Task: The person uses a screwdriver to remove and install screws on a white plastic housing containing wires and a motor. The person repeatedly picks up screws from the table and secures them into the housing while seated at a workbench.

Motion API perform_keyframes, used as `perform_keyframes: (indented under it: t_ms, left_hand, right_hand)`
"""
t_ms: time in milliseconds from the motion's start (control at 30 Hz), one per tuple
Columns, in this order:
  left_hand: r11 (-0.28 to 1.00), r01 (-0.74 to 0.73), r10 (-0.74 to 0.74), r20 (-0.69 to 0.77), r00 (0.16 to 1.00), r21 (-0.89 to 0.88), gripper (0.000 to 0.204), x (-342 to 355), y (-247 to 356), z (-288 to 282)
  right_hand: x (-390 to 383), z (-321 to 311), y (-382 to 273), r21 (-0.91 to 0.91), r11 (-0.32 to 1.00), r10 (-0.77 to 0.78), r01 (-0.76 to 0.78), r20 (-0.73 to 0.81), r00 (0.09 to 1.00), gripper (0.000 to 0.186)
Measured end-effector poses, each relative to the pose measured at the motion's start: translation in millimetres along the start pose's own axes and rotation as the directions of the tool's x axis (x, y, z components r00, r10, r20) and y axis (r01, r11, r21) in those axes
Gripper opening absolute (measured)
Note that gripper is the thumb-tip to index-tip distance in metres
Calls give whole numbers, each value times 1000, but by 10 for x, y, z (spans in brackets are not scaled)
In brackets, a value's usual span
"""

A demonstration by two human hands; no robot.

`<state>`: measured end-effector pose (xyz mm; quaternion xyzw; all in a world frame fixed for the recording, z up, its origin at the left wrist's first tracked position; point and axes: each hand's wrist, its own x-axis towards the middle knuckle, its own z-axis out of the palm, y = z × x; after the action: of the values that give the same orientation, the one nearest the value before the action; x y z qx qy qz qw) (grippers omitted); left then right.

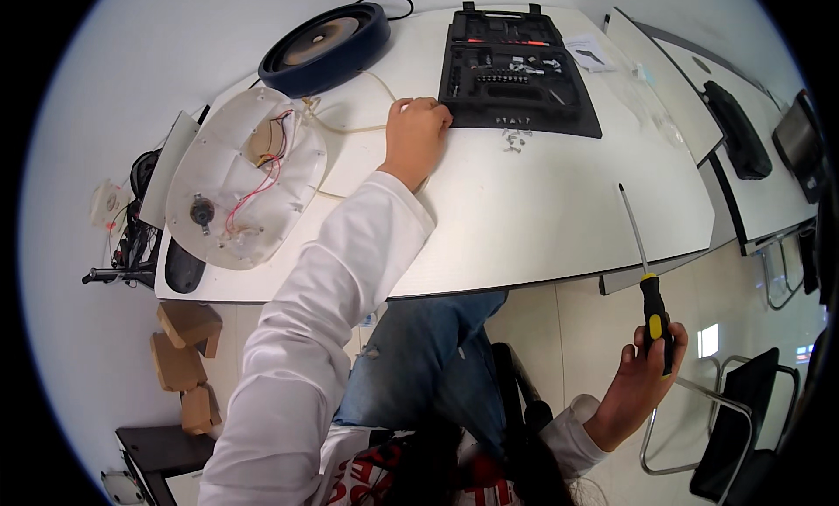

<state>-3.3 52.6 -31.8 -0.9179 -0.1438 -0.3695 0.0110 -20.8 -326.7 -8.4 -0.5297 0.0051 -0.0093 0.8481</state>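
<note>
In the head view, the person's right hand (pixel 645 377), at the lower right of the frame, has its fingers closed round the black-and-yellow handle of a screwdriver (pixel 655 322), whose shaft points up toward the middle right. The left hand (pixel 417 142), at upper centre, is curled by the left edge of a black tool case (pixel 572 126); I cannot tell whether its fingers pinch anything, or whether they touch the case.

From where I stand, the loose screws (pixel 514 141) just below the case look like the easiest thing to lose: a sweep of the left sleeve (pixel 341 274) or a nudge of the case might scatter them. The pale tube (pixel 350 129) running toward the left hand could snag on that arm and tug at the white shell (pixel 236 156), perhaps straining its red wires (pixel 266 181). The screwdriver's bare tip could also scratch something if swung carelessly.

All this lies on a white table (pixel 524 218), with a round dark-blue part (pixel 328 47) at the upper left and a leaflet (pixel 590 53) at the upper right. Beyond it, cardboard boxes (pixel 177 363) sit at the lower left, and a black metal-framed chair (pixel 738 419) stands at the lower right on a shiny pale floor (pixel 581 331)
</note>
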Motion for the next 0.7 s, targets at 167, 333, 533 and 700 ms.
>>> perform_keyframes:
  t_ms: [167,333,533,700]
  left_hand:
    - [1000,6,-6,30,1000,-8,9,-8,-2,-33]
    - [997,69,-69,7,998,-27,8,-1,-8,-31]
    - [989,31,-3,193,981,-144,19,49,-127,-199]
    - [965,65,0,250,968,-253,30,69,-144,-641]
  right_hand:
    - [7,-35,-15,17,1000,6,-5,-16,1000,24]
    - [-18,-54,-65,29,1000,4,-4,-27,1000,23]
    - [-49,-34,-85,40,999,-1,2,-13,1000,23]
    - [-44,17,-58,18,1000,-4,4,-12,1000,23]
